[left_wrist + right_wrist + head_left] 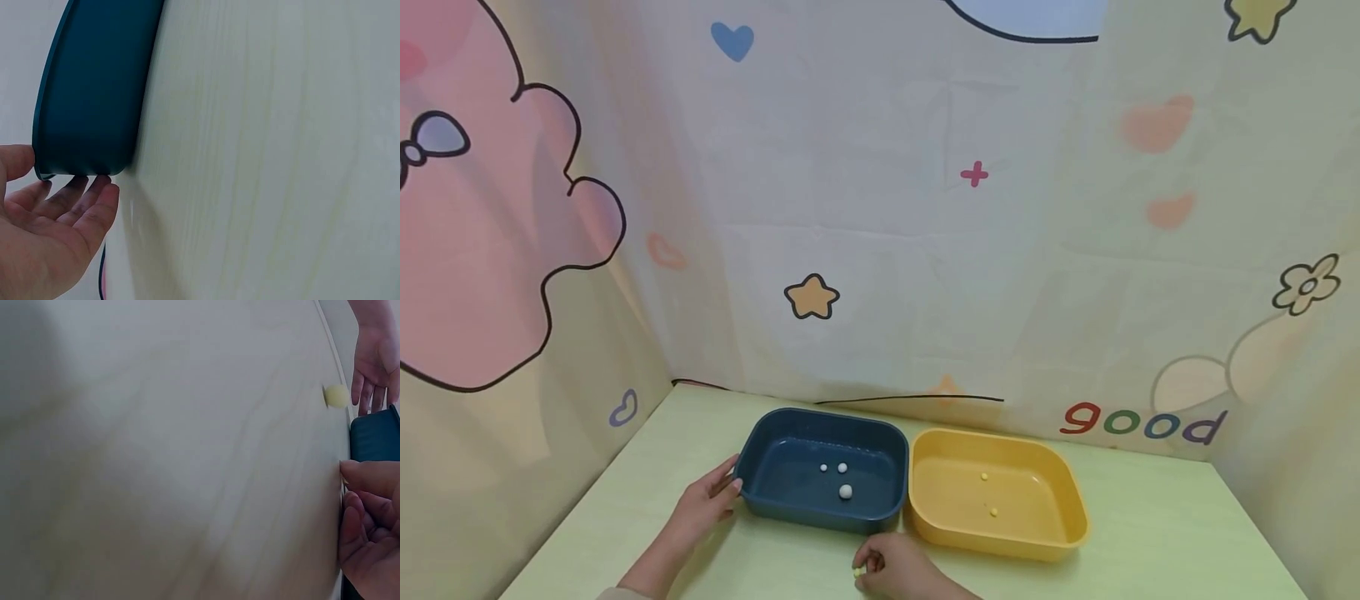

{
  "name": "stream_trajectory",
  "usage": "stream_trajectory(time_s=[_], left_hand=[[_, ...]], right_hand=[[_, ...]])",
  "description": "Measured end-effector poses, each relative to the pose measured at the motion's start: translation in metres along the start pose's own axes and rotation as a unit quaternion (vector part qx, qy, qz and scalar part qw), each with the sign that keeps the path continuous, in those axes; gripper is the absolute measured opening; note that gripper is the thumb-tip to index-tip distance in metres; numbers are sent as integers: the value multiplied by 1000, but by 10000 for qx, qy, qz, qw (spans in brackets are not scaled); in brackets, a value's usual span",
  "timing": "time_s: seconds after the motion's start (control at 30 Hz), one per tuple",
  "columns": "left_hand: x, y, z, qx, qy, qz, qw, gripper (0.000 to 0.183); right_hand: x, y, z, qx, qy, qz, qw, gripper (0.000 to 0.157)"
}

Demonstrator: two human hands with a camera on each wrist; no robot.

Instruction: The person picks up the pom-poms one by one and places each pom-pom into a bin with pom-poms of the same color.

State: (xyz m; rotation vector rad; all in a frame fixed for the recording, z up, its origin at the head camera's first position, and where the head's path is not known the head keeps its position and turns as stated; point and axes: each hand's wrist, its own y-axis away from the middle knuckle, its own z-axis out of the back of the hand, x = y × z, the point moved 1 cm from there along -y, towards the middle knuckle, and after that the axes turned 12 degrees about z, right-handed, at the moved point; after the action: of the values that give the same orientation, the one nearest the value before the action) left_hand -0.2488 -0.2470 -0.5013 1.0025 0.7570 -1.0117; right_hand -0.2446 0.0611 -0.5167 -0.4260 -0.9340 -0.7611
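Observation:
A dark blue tray point(827, 433) stands on the table with three white balls of different sizes point(846, 492) inside. My left hand point(703, 504) holds its left end, thumb at the rim and fingertips against the outer wall, as the left wrist view shows. In front of the trays, low over the table, my right hand point(895, 565) pinches a small yellow ball point(858, 572) between thumb and forefinger. The right wrist view has another yellow ball point(337, 395) resting on the table, apart from the right fingertips.
Right of the blue tray, close against it, stands a yellow tray point(1000, 542) with two small yellow balls point(994, 512) in it. A printed curtain point(880, 250) hangs behind the pale green table point(1165, 533) and on both sides.

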Motion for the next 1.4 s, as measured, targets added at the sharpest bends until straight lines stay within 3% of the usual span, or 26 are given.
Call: stream_trajectory(time_s=[0.1,0.47,0.8,0.9,1.2,1.4], left_hand=[[-1,0,0,7,2,-10,10000,55],[-1,0,-3,42,73,30,10000,55],[0,-1,-1,44,48,-75,10000,55],[1,-1,-1,29,51,-55,10000,55],[0,2,0,34,50,-5,10000,55],[-2,1,-1,50,122,25,9999,55]], right_hand=[[0,-1,0,23,76,81,9999,7],[-1,9,11,161,-430,79,9989,3],[5,32,32,213,-1113,-880,9896,11],[9,41,42,260,-1294,-946,9867,16],[31,51,76,89,-1357,-467,9896,25],[38,46,109,354,-1355,-291,9897,30]])
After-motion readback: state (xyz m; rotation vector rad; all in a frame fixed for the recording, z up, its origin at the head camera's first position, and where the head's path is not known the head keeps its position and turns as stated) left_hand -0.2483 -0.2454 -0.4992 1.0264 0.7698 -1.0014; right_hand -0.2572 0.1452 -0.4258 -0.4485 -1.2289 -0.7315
